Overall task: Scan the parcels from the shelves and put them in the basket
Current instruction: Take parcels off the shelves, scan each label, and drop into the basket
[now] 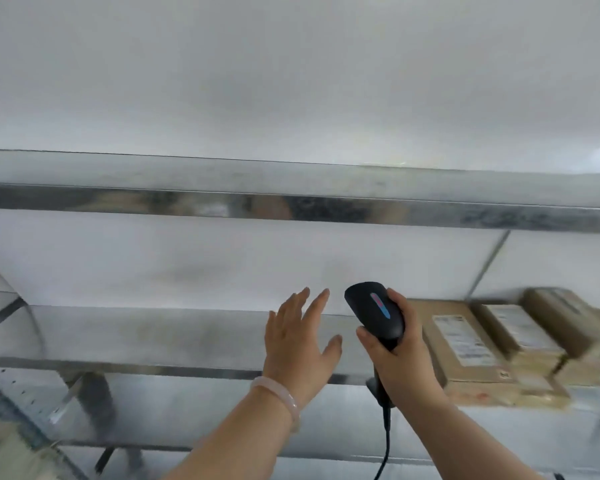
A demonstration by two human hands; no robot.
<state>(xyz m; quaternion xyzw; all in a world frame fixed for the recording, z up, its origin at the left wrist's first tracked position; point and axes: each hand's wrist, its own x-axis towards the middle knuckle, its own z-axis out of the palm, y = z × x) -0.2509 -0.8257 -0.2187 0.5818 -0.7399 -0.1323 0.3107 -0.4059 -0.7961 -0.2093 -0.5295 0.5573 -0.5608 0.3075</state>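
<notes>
1. On the metal shelf, to the right of both hands, the cardboard parcels lie side by side, untouched.
2. The left hand hovers with fingers spread, holding nothing; the right hand is wrapped round the black scanner.
3. The step looks like reaching for a parcel: the left hand must cross right, past the scanner. No basket shows.

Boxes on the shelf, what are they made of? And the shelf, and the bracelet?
The boxes look like brown cardboard, matt, with white paper labels on top. The shelf looks like bare metal, grey and shiny: its surface gives blurred reflections. The bracelet is pale, smooth and glossy, maybe jade, glass or plastic; I cannot tell which.
</notes>
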